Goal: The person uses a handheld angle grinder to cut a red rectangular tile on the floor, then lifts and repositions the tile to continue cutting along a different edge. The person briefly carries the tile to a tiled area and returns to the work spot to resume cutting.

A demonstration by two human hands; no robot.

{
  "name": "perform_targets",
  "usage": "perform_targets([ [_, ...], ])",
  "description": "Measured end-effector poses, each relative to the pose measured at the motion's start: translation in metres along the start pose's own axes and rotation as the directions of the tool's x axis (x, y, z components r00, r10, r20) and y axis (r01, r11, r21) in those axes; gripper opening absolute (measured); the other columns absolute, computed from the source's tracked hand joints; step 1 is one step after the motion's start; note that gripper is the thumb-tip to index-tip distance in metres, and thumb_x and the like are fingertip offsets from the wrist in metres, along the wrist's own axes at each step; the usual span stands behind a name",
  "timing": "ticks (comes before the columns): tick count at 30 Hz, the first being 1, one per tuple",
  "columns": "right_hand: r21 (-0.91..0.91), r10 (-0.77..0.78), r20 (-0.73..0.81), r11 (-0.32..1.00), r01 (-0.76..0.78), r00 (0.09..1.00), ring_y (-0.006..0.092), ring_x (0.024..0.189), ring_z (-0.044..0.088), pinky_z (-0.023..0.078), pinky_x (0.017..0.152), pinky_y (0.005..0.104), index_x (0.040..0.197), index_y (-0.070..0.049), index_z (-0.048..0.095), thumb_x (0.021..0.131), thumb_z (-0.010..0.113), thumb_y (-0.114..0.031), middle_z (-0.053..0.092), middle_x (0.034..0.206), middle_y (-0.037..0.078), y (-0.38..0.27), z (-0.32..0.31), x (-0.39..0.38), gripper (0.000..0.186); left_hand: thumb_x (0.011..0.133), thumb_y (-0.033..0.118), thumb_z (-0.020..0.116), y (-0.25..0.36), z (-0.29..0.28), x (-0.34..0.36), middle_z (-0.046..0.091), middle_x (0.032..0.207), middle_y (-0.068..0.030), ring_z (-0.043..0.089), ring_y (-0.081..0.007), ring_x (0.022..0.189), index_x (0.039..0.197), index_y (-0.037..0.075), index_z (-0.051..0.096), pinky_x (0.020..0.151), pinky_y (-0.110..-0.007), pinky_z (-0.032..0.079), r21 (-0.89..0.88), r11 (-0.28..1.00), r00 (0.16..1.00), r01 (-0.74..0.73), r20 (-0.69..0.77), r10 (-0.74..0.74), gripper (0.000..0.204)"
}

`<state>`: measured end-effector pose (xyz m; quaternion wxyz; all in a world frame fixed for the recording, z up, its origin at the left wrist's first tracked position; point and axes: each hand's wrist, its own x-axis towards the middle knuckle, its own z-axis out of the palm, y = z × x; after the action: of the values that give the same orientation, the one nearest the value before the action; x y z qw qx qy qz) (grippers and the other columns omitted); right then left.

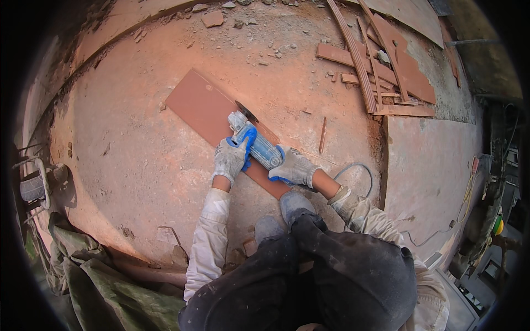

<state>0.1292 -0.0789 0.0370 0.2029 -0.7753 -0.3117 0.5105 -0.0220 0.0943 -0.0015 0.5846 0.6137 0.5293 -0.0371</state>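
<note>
Both my gloved hands are closed round a blue angle grinder point(263, 150) with a grey metal head. My left hand point(232, 157), in a grey and blue work glove, grips it near the head. Farther back, my right hand point(298, 167) wraps the rear of the body. The dark cutting disc point(247, 111) stands on edge at the right long side of a reddish-brown tile point(200, 107). Whether the disc touches the tile I cannot tell. The tile lies flat on the dusty ground, its near end by my right shoe point(296, 205).
Cut tile strips and broken pieces point(381, 71) lie heaped at the far right. A thin tile sliver point(323, 135) rests right of the grinder. A grey cable point(369, 179) curves behind my right hand. Rubble point(265, 27) is scattered at the far side; a green tarp point(118, 287) lies near left.
</note>
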Motion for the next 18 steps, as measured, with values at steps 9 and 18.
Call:
perform_targets([
  [9, 0.007, -0.007, -0.053, 1.0, 0.007, 0.999, 0.0507, 0.12, 0.072, 0.058, 0.101, 0.0497, 0.135, 0.003, 0.063, 0.072, 0.083, -0.042, 0.073, 0.124, 0.037, 0.002, 0.005, -0.003, 0.08, 0.106, 0.046, 0.077, 0.008, -0.003, -0.006, 0.077, 0.077, -0.016, 0.078, -0.0247, 0.061, 0.099, -0.008, 0.075, 0.056, -0.036, 0.065, 0.07, 0.997, 1.0, -0.012, 0.02, 0.011, 0.055],
  [18, 0.042, -0.036, -0.025, 0.998, 0.037, 0.999, 0.0509, 0.117, 0.072, 0.058, 0.099, 0.0513, 0.127, 0.002, 0.064, 0.075, 0.082, -0.039, 0.073, 0.118, 0.036, -0.006, 0.0, -0.012, 0.069, 0.104, 0.048, 0.079, 0.011, -0.003, -0.011, 0.078, 0.078, -0.0163, 0.079, -0.0253, 0.063, 0.099, -0.009, 0.075, 0.058, -0.037, 0.065, 0.069, 0.997, 1.0, -0.023, 0.009, 0.022, 0.057],
])
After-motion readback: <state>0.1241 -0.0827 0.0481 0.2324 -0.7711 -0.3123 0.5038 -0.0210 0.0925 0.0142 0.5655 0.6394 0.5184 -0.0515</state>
